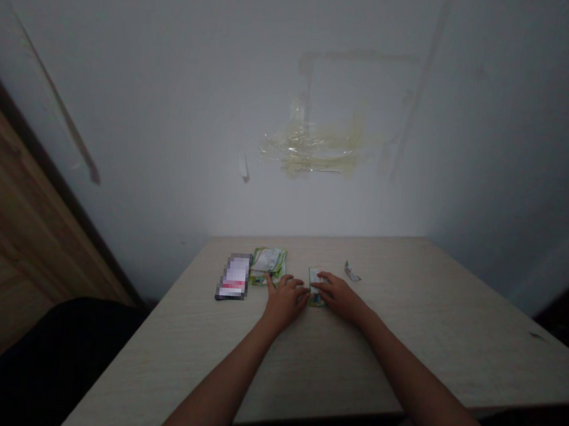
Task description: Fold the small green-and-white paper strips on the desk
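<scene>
A small green-and-white packet [314, 298] lies flat on the pale wooden table [352, 371], partly covered by my fingers. My right hand [341, 297] rests over its right side, fingers stretched out across the top. From the left, my left hand [285, 300] reaches the packet's edge with its fingertips, palm down and fingers apart. Just beyond the left hand sits a stack of similar green-and-white packets [269, 261]. Whether any fingertip is under the packet's edge is hidden.
A phone [235, 276] with a blurred screen lies left of the stack. A crumpled wrapper strip [351, 272] is right of my right hand. Behind the table stands a wall with peeling clear tape [312, 153]. Something black [64, 341] is at the left.
</scene>
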### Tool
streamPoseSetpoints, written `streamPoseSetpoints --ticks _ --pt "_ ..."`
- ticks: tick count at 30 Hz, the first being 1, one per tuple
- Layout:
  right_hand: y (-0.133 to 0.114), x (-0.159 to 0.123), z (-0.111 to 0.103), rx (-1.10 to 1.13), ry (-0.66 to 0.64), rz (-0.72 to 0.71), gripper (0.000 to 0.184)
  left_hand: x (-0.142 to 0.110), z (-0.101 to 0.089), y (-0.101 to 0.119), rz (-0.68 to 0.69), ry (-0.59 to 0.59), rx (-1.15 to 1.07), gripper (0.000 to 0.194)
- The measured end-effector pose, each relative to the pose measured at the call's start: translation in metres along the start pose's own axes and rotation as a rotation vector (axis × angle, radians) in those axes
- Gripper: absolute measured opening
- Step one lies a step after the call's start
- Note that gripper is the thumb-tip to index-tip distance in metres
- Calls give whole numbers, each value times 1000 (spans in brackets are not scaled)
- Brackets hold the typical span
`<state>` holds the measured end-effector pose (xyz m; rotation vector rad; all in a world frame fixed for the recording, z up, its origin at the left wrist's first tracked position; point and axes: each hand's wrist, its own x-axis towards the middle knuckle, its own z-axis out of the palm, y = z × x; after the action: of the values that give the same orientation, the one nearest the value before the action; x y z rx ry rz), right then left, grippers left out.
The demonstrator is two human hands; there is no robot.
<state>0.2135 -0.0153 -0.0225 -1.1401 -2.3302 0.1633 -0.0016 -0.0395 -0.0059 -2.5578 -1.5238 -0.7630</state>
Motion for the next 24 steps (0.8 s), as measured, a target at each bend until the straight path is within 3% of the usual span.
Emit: streamPoseSetpoints --ticks 24 --pt "-4 0 -1 -22 -5 6 34 0 -2 -1 -13 -49 -11 21"
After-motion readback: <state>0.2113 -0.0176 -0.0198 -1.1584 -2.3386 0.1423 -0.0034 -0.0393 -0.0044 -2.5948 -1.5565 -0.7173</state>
